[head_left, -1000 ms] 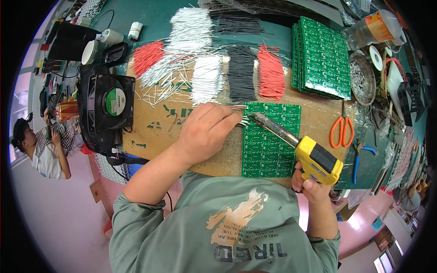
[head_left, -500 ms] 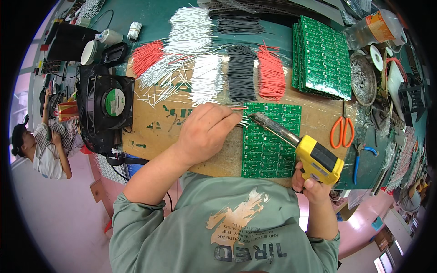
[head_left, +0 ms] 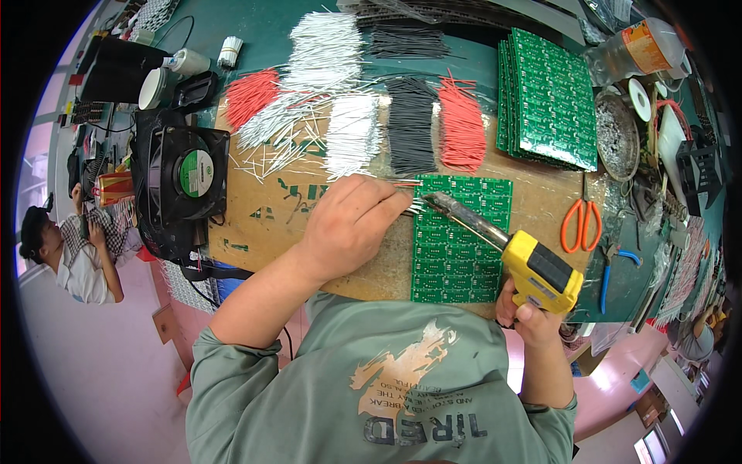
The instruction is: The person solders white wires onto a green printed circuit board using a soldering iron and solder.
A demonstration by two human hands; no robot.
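A green circuit board panel lies flat on the brown work board in front of me. My left hand is closed in a pinch at the panel's upper left edge, holding thin wires whose ends reach onto the panel. My right hand grips a yellow and black soldering gun by its handle. The gun's metal barrel slants up and left, its tip close to the wire ends near my left fingertips. Whether the tip touches a pad is too small to tell.
Beyond my hands lie bundles of white wires, black wires and red wires. A fan stands at left. Stacked green panels, orange-handled scissors, blue-handled pliers and a metal dish are at right.
Hands, soldering gun and wires hold almost the same position. The panel and work board appear shifted very slightly to the right in view.
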